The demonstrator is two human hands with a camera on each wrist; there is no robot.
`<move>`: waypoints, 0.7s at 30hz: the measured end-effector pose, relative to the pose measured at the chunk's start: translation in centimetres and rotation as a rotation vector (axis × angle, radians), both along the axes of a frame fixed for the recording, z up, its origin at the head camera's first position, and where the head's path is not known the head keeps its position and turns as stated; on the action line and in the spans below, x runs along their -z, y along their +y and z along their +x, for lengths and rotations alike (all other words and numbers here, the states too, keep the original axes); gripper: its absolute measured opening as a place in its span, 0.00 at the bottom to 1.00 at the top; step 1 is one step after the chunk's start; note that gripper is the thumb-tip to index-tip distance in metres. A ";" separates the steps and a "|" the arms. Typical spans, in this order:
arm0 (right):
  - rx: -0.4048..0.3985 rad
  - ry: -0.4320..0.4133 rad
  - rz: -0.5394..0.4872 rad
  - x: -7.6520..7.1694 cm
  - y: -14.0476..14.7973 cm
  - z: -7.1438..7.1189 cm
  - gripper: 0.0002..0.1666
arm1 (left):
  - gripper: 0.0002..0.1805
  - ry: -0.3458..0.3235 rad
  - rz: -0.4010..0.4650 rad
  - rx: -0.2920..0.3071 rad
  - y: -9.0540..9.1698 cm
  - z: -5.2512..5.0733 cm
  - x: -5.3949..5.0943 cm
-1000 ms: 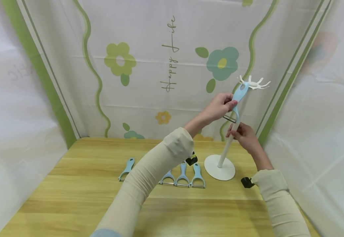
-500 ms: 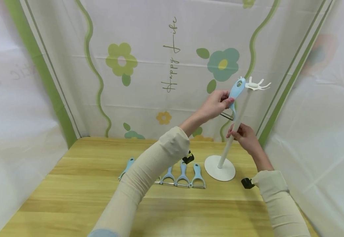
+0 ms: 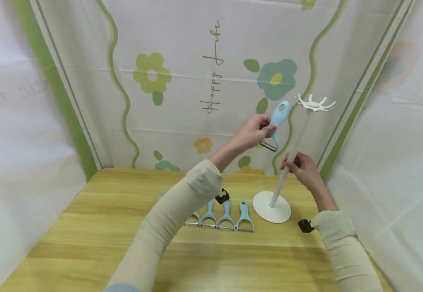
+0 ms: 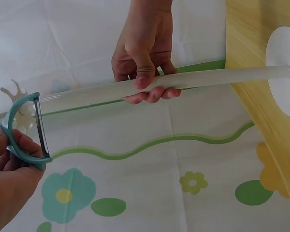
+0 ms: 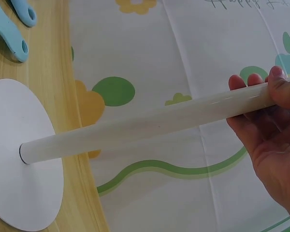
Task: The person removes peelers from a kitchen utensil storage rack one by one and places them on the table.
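Observation:
A light blue Y-shaped peeler (image 3: 279, 114) is pinched in my left hand (image 3: 253, 132), its holed handle end pointing up and its blade down. In the left wrist view the peeler's blade (image 4: 40, 126) faces the pole. My right hand (image 3: 302, 168) grips the middle of the white stand's pole (image 3: 283, 175) between thumb and fingers; the right wrist view shows the same grip on the pole (image 5: 150, 121). At the stand's top spreads a ring of white hooks (image 3: 313, 104), a little right of the peeler and apart from it. The round white base (image 3: 262, 207) rests on the table.
Several more blue peelers, among them the rightmost peeler (image 3: 244, 215), lie in a row on the wooden table (image 3: 233, 259), left of the base. My left sleeve (image 3: 171, 207) covers part of that row. A flower-printed curtain (image 3: 175, 109) hangs behind the table.
My left hand has drawn the peeler leftward, away from the hooks and pole; its handle end was right at the hooks a second ago. My right hand keeps its hold on the pole.

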State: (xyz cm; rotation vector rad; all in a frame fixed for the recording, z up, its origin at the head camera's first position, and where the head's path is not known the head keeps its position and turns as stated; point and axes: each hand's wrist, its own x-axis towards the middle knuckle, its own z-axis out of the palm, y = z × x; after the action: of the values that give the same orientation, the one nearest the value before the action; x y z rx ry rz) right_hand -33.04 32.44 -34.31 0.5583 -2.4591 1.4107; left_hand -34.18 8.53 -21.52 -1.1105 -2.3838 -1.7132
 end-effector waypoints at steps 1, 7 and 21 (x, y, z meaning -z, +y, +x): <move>0.001 -0.001 0.001 0.0 0.0 0.0 0.13 | 0.11 0.004 -0.004 -0.006 -0.2 0.0 0.1; -0.011 0.002 -0.013 0.2 0.0 -0.2 0.13 | 0.11 -0.014 0.000 -0.024 -1.1 0.1 0.9; -0.040 0.005 -0.033 0.3 0.1 -0.2 0.12 | 0.13 -0.041 0.008 -0.048 -3.1 0.1 2.3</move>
State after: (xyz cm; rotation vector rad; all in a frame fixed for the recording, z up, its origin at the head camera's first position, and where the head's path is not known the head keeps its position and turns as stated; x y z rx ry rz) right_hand -33.22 32.52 -34.57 0.6070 -2.4292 1.4603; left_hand -34.09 5.39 -23.78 -1.0183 -2.4043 -1.7456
